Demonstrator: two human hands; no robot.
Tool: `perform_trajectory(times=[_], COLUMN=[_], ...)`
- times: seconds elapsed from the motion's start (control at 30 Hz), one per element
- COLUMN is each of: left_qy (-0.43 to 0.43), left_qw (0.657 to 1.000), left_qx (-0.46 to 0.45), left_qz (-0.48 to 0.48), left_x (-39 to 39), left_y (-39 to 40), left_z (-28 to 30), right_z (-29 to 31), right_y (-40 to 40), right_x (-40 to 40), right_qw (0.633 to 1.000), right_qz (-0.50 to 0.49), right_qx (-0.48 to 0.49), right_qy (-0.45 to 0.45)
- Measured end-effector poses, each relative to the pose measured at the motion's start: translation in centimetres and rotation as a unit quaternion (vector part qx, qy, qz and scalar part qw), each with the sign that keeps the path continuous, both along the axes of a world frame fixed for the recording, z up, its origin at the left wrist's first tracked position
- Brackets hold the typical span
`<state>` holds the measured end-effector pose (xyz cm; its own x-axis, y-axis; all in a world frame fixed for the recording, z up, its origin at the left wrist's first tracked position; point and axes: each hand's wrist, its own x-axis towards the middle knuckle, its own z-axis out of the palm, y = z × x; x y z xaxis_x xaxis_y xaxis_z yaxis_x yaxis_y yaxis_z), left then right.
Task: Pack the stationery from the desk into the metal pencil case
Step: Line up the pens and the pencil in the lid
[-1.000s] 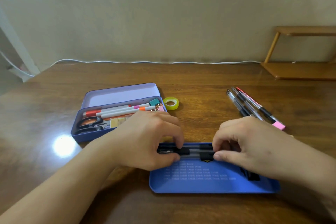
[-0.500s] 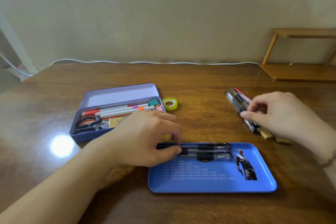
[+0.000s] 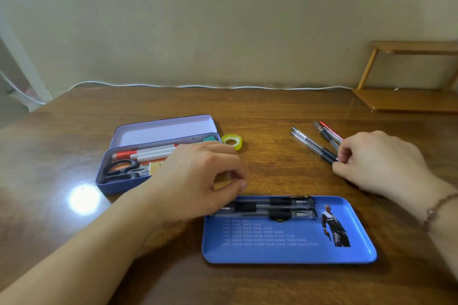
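The open purple metal pencil case sits at the left, holding scissors and white markers. In front lies a blue metal tray with a few clear black-grip pens along its far edge. My left hand hovers over the pens' left ends, fingers loosely curled, with nothing seen in it. My right hand pinches the near ends of two clear pens lying on the desk. A dark pen and a red pen lie just behind them.
A yellow-green tape roll lies by the case's right end. The purple lid stands open behind the case. A wooden shelf sits at the far right and a white cable runs along the wall.
My right hand left the tray, moved right and took hold of the pens on the desk. My left hand let go of the tray pens and rose slightly.
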<state>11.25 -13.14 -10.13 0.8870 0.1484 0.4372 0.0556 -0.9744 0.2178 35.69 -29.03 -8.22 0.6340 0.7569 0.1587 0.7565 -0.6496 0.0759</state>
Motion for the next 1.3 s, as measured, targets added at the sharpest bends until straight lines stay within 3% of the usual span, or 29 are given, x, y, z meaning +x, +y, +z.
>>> perform_trajectory(times=[0.33, 0.43, 0.53, 0.67, 0.77, 0.83, 0.9, 0.93, 0.97, 1.07, 1.1, 1.17, 1.23, 1.3], left_qy=[-0.007, -0.045, -0.105, -0.149, -0.153, -0.161, -0.176, -0.185, -0.197, -0.212, -0.203, -0.177, -0.172, -0.206], left_qw=[1.0, 0.999, 0.994, 0.987, 0.987, 0.986, 0.984, 0.982, 0.98, 0.977, 0.978, 0.982, 0.979, 0.965], left_qx=[0.001, -0.009, -0.003, -0.016, 0.006, 0.013, -0.009, -0.025, -0.037, -0.015, 0.001, -0.001, -0.067, -0.14], left_qz=[-0.001, 0.015, 0.041, 0.053, 0.041, 0.031, 0.022, 0.015, 0.009, -0.025, -0.039, -0.071, -0.092, -0.081], left_x=[0.0, 0.1, 0.3, 0.6, 0.7, 0.6, 0.6, 0.6, 0.7, 0.9, 0.9, 0.9, 0.7, 0.5], left_y=[-0.1, -0.1, 0.1, -0.1, -0.1, -0.1, -0.4, -0.7, -1.1, -1.8, -1.8, -1.6, -1.6, -1.7], left_z=[0.0, -0.3, -0.5, -0.4, -0.3, -0.2, -0.1, 0.0, 0.1, 0.0, -0.1, -0.1, 0.1, 0.3], right_z=[-0.2, -0.3, 0.2, 0.4, 0.1, 0.3, 0.4, 0.4, 0.2, -0.6, -0.9, -1.1, -0.7, -0.2], right_y=[-0.3, -0.6, -0.9, -1.1, -1.3, -1.2, -1.1, -1.1, -1.1, -0.8, -0.7, -0.4, -0.4, -0.8], right_x=[0.1, -0.1, -1.7, -4.4, -5.3, -5.6, -5.7, -5.8, -6.1, -7.2, -7.4, -7.6, -7.5, -7.5], right_qw=[0.996, 0.98, 0.929, 0.876, 0.828, 0.757, 0.647, 0.611, 0.605, 0.68, 0.687, 0.657, 0.651, 0.692], right_qz=[0.06, 0.123, 0.22, 0.336, 0.367, 0.379, 0.396, 0.394, 0.388, 0.381, 0.39, 0.387, 0.384, 0.403], right_qx=[0.001, 0.115, 0.246, 0.251, 0.288, 0.336, 0.358, 0.358, 0.358, 0.334, 0.327, 0.351, 0.391, 0.382], right_qy=[0.069, 0.107, 0.17, 0.238, 0.311, 0.413, 0.545, 0.586, 0.597, 0.53, 0.518, 0.543, 0.525, 0.462])
